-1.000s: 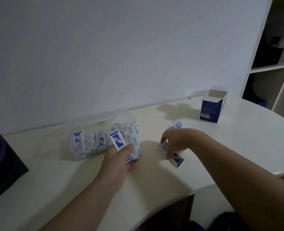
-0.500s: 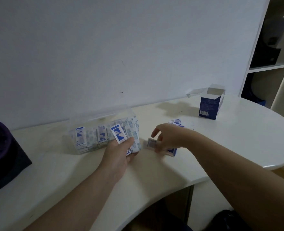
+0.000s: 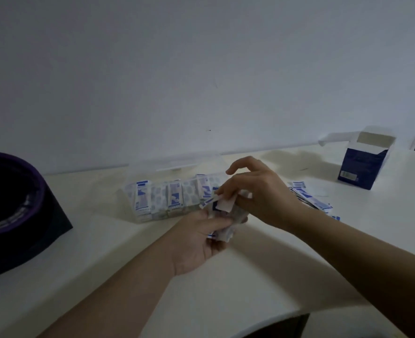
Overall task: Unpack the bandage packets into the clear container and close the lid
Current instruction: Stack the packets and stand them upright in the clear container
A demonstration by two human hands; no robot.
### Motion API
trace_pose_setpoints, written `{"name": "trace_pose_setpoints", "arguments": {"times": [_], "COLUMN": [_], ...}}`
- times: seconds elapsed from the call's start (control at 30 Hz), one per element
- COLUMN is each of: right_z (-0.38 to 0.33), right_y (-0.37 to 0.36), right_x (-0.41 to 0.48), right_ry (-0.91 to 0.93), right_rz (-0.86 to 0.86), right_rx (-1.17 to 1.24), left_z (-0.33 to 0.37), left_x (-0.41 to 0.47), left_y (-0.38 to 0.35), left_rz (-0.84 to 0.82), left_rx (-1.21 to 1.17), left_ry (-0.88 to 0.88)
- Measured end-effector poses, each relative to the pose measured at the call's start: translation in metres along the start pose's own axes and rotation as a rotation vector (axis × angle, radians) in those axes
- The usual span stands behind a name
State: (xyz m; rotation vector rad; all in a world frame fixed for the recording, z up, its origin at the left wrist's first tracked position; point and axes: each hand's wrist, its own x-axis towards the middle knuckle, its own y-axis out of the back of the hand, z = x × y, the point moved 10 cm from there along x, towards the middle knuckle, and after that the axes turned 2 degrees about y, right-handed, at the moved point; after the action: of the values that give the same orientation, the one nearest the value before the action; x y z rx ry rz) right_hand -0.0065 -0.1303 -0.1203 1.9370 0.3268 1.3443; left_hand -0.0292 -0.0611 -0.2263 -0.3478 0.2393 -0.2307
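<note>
Left hand (image 3: 199, 242) gripped a bunch of bandage packets (image 3: 223, 232); right hand (image 3: 262, 198) pinched one more packet (image 3: 224, 204) just above it. Along one cream table (image 3: 299, 264), under a bare white wall (image 3: 201, 69), stood one dark purple-rimmed object (image 3: 18, 203), one clear container (image 3: 126, 192) with lid up and packets standing inside, one loose pile (image 3: 309, 201) and one open blue box (image 3: 362, 167).

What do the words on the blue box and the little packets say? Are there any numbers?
No text here can be read.
On the blue box: pale print and a barcode patch on its front, too blurred to read.
On the packets in the clear container: blue and white marks, too small.
On the loose packets on the table: blurred.
On the held packets in the left hand and right hand: blurred.
</note>
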Motion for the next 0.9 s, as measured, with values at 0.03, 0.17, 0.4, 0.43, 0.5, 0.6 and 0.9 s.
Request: {"name": "trace_pose_setpoints", "arguments": {"times": [0.03, 0.17, 0.4, 0.43, 0.5, 0.6, 0.9], "right_z": [0.002, -0.006, -0.003, 0.001, 0.004, 0.005, 0.000], "right_y": [-0.004, -0.020, -0.021, -0.019, -0.020, -0.026, -0.031], "right_x": [0.003, -0.002, -0.011, -0.012, -0.012, -0.013, -0.015], "right_ry": [0.017, 0.107, 0.085, 0.056, 0.060, 0.085, 0.116], "right_rz": [-0.007, 0.014, 0.034, 0.034, 0.008, -0.062, -0.065], "right_rx": [0.011, 0.092, 0.107, 0.109, 0.101, 0.121, 0.197], "left_z": [0.001, -0.002, -0.005, -0.005, -0.005, -0.004, -0.003], "left_x": [0.000, 0.006, 0.010, 0.009, 0.007, 0.002, 0.008], "left_y": [0.002, 0.018, 0.017, 0.017, 0.019, 0.011, 0.019], "left_rz": [0.007, 0.031, -0.072, -0.087, -0.121, -0.258, -0.045], "left_rx": [0.007, -0.002, -0.085, -0.097, -0.132, -0.213, -0.150], "left_ry": [0.009, 0.040, 0.092, 0.097, 0.120, 0.127, 0.060]}}
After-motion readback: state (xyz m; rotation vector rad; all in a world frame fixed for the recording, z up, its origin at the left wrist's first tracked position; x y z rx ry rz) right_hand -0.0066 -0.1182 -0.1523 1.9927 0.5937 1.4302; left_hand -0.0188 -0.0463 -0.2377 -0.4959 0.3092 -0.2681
